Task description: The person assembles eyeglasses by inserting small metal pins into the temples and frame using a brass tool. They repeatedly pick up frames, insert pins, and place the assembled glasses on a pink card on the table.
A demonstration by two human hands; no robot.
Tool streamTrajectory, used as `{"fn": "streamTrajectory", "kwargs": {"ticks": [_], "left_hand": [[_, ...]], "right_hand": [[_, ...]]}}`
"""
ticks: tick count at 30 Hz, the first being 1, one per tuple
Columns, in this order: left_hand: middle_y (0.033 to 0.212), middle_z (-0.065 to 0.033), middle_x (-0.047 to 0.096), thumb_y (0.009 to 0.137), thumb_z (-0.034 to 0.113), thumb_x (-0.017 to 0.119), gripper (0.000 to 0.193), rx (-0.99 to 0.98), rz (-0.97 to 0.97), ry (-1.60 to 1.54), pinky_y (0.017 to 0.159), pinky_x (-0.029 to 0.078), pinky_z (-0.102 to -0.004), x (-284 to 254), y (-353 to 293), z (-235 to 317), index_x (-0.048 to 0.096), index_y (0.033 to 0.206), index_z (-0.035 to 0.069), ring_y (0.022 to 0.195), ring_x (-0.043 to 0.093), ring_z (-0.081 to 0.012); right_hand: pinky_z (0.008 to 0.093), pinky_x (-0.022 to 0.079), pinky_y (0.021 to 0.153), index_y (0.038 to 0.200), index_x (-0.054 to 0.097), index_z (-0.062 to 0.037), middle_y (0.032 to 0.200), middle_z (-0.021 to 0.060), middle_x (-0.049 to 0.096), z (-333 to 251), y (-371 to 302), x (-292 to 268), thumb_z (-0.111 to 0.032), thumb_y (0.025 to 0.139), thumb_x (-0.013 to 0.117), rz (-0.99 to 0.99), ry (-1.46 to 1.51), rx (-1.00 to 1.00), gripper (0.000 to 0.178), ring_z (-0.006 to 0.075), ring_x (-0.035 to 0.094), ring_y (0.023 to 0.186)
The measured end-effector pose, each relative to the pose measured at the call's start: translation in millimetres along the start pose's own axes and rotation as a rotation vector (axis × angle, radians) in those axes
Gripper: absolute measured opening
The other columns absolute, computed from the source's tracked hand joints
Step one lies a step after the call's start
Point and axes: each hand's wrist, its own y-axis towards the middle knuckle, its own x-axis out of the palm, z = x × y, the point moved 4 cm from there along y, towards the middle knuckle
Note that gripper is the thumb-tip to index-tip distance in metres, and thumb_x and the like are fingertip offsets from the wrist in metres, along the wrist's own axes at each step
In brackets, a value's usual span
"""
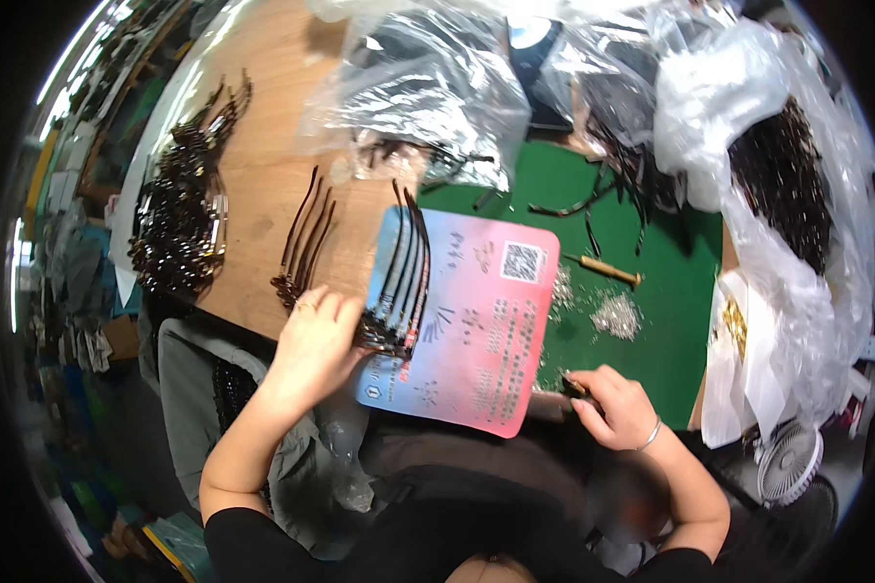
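My left hand (316, 342) is curled with its fingers closed on the near ends of several dark, slender pieces that look like eyeglass temples (408, 262). They fan out over a pink and blue printed card (486, 321). Just beyond that hand, more dark brown temples (309, 228) lie on bare wood. At the near edge of the green mat, my right hand (617, 406) has thumb and forefinger pinched round a small dark thing, too hidden to name. A heap of tiny silvery parts (615, 317) lies past it, with a brass-handled screwdriver (608, 269) farther off.
A large pile of glossy brown eyewear parts (180, 214) covers the table's left side. Clear plastic bags (428, 87) lie along the back. At right, a plastic bag holds many dark strips (783, 175), near gold parts (734, 325) on white paper. A small fan (789, 463) stands lower right.
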Motion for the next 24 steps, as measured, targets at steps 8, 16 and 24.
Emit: {"fn": "streamTrajectory", "kwargs": {"ticks": [8, 16, 24], "left_hand": [[0.092, -0.0085, 0.055, 0.069, 0.003, 0.059, 0.029, 0.018, 0.443, 0.237, 0.092, 0.040, -0.0459, -11.9, -37.3, -49.7, 0.056, 0.098, 0.007, 0.105, 0.050, -0.0322], [0.104, -0.0092, 0.055, 0.077, 0.007, 0.052, 0.024, -0.550, 0.041, 0.832, 0.101, 0.021, -0.0617, -64.9, -13.2, -263.8, 0.057, 0.101, 0.011, 0.111, 0.047, -0.0274], [0.107, -0.0172, 0.058, 0.070, 0.010, 0.063, 0.039, -0.382, -0.221, 0.239, 0.094, 0.040, -0.0473, -48.7, 57.4, -140.4, 0.055, 0.107, 0.003, 0.108, 0.052, -0.0343]], "right_hand": [[0.0346, 0.047, 0.056, 0.102, 0.058, -0.0041, 0.076, 0.0113, 0.055, -2.2, 1.9, 3.0, -0.015, 0.079, 0.059, 0.007, 0.011, 0.083, 0.025, 0.0276, 0.056, 0.062], [0.0315, 0.045, 0.055, 0.099, 0.059, -0.0029, 0.074, 0.0108, 0.054, -0.1, 3.2, 4.2, -0.010, 0.077, 0.060, 0.082, 0.043, 0.052, 0.024, 0.0241, 0.054, 0.059], [0.0345, 0.048, 0.057, 0.099, 0.059, -0.0061, 0.075, 0.0099, 0.056, 6.2, 1.9, -2.4, -0.016, 0.080, 0.059, 0.079, 0.050, 0.147, 0.022, 0.0263, 0.057, 0.064]]}}
